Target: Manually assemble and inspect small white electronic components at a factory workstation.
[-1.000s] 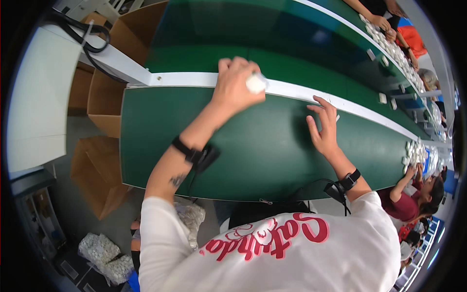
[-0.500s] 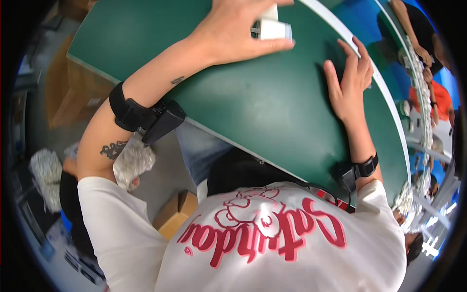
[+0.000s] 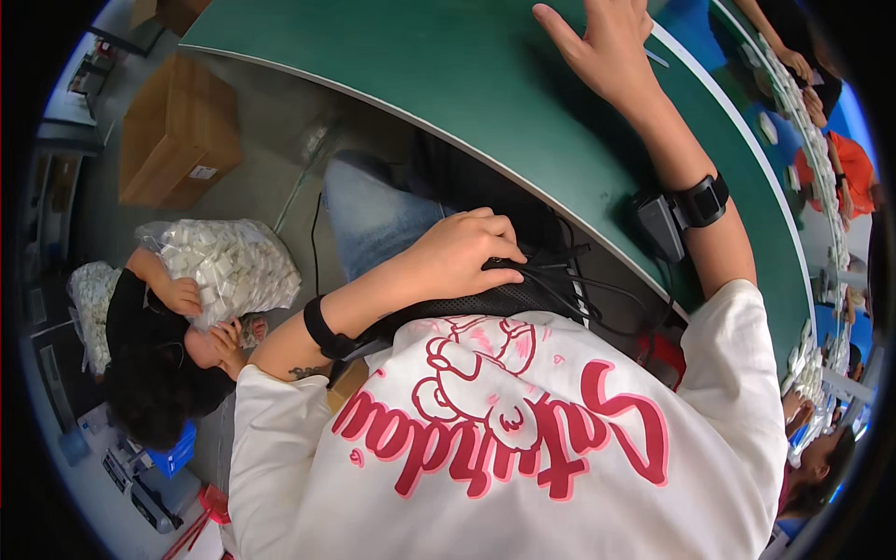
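My left hand (image 3: 464, 250) is at my waist, over a black mesh pouch (image 3: 476, 306). Its fingers curl around a bunch of black cables (image 3: 551, 277) that trail off to the right. Stretched over the green table (image 3: 448, 84), my right hand (image 3: 611, 45) has its thumb spread away from the fingers, and the upper frame edge cuts off some fingertips. Beside it a thin pale strip (image 3: 658, 59) shows at the table's white edge. Black straps with small black devices sit on both arms; the right device (image 3: 661, 227) hangs over the tabletop.
On the floor to the left stands a cardboard box (image 3: 177, 131). A co-worker (image 3: 154, 345) crouches there with hands at a clear bag of white pieces (image 3: 229, 271). To the right, beyond the table's white rim (image 3: 747, 159), other people sit along a line of white items (image 3: 821, 177).
My left hand has come down from the tabletop to the cables at my waist. The white block it was at is out of view. My right hand sits higher in the picture.
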### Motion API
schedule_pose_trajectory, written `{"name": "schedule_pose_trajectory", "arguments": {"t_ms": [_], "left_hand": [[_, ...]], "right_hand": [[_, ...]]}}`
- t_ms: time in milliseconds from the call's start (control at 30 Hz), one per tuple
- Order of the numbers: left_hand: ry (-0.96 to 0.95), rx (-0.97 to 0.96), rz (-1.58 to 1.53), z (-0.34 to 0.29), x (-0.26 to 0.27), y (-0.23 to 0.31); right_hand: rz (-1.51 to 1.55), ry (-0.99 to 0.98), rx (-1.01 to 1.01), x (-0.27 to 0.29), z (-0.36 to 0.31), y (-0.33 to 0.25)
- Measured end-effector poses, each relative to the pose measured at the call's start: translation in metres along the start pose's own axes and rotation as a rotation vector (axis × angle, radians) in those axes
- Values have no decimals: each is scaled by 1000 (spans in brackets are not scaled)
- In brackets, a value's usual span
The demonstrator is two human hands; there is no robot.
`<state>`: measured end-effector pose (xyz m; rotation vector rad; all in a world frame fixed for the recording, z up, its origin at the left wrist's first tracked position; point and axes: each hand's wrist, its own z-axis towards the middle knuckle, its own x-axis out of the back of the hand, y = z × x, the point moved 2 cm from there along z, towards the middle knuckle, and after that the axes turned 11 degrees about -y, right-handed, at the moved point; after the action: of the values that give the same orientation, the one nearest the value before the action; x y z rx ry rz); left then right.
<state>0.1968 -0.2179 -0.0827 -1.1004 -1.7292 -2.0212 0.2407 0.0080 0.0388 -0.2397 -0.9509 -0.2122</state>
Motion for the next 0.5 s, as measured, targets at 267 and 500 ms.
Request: {"name": "schedule_pose_trajectory", "arguments": {"t_ms": [267,500], "left_hand": [[57,-237,-85,23,-12,45],[198,-457,239,56,-33,120]], "right_hand": [[-93,38,67,61,-16,1],[-203,135,118,134,-23,-2]]}}
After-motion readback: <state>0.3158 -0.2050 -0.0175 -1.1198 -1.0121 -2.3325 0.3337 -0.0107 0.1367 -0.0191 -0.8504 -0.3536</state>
